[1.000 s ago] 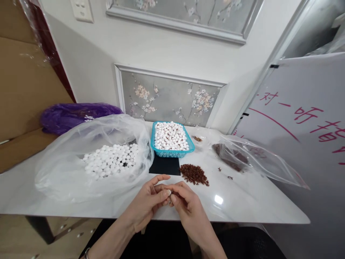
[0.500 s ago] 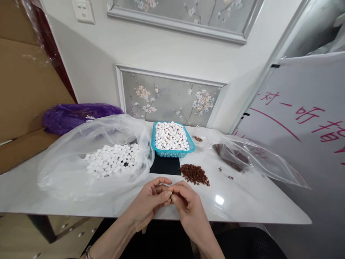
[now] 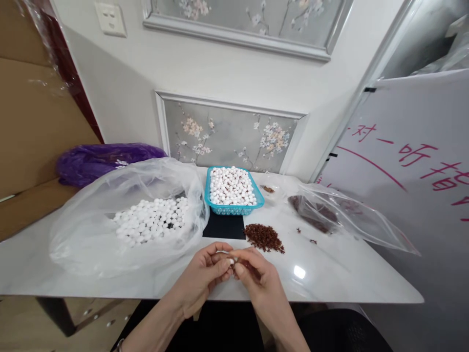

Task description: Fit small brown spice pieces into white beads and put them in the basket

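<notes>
"What do we see in the hands?"

"At lower centre, we see the left hand [image 3: 203, 271] pinching a small white piece [image 3: 231, 262] between thumb and fingers. The right hand [image 3: 262, 281] has thumb and forefinger drawn narrow just beside it — we cannot tell what, if anything, they grip."

"And near them?"

"Right of centre, we find a heap of brown bits [image 3: 264, 237] on the white table [image 3: 351, 286]. In the middle of the frame, we have a blue basket [image 3: 234, 210] filled with white balls [image 3: 233, 186], and a black mat [image 3: 224, 228] just below it."

"To the sides?"

"At centre left, we see a translucent bag [image 3: 84, 237] with more white balls inside; at centre right, a clear bag [image 3: 370, 222] — brown contents [image 3: 313, 215] showing through."
</notes>
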Motion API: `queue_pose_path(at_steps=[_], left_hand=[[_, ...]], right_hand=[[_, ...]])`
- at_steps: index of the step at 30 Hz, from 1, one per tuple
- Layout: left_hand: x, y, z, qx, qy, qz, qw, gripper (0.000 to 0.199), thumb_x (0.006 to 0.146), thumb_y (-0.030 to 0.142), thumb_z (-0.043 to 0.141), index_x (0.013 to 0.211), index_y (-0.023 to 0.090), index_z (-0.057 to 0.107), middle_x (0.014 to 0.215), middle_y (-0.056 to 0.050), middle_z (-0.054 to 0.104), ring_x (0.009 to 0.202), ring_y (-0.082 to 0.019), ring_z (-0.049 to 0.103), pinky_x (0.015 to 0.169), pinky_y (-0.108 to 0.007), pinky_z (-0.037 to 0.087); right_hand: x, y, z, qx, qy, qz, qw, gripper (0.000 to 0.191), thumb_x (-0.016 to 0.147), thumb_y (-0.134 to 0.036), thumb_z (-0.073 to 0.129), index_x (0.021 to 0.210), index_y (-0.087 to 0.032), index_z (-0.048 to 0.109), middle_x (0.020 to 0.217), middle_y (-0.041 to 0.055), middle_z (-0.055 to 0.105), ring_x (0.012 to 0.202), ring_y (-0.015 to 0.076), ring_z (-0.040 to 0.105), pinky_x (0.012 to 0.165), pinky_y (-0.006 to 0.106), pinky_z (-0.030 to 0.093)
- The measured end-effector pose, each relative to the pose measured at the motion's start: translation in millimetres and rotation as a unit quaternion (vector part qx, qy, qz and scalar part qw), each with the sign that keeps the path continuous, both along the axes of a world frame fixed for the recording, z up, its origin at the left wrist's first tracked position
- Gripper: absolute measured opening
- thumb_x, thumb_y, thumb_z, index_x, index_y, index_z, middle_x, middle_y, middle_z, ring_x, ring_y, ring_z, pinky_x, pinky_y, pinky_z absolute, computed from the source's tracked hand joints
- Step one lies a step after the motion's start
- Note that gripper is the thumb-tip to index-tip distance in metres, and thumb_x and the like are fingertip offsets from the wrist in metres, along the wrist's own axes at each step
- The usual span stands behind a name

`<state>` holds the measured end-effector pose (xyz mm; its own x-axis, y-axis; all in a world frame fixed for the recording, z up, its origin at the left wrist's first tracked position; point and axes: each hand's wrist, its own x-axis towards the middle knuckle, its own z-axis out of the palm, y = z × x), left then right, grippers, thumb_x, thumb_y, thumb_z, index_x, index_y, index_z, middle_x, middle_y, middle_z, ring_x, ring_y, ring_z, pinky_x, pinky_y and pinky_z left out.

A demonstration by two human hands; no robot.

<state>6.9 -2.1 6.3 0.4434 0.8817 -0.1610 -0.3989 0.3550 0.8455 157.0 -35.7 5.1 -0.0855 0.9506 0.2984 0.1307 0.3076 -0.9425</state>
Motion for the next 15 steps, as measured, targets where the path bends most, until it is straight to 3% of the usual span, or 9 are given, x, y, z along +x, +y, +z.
queue_pose_path(at_steps=[3,9,15], left_hand=[[-1,-1,0.9,-0.021,-0.004,0.006,1.000,0.023,0.071,0.023,0.073,0.091,0.016,0.064,0.072,-0.001,0.063,0.062,-0.006,0.054,0.065,-0.017,0.044],[-2,-1,3.2,-0.031,0.009,0.013,0.999,0.015,0.075,0.028,0.069,0.079,0.014,0.068,0.083,-0.004,0.063,0.069,-0.007,0.055,0.071,-0.017,0.046],[-3,0,3.4,-0.016,0.016,0.002,1.000,0.013,0.071,0.023,0.073,0.079,0.015,0.068,0.080,-0.002,0.062,0.068,-0.007,0.052,0.069,-0.017,0.043]], right_hand=[[17,3,-5.8,0.010,-0.013,-0.060,0.998,0.029,0.090,-0.027,0.045,0.116,-0.020,0.057,0.081,0.0016,0.056,0.067,0.0123,0.055,0.067,0.025,0.048],[54,12,-21.2,0.020,-0.160,-0.258,0.953,0.026,0.089,-0.028,0.043,0.103,-0.018,0.063,0.085,0.0054,0.062,0.069,0.0160,0.058,0.067,0.029,0.048],[44,18,-27.7,0.046,-0.319,-0.287,0.902,0.028,0.088,-0.021,0.040,0.097,-0.018,0.066,0.095,0.0077,0.064,0.079,0.0186,0.062,0.072,0.030,0.047]])
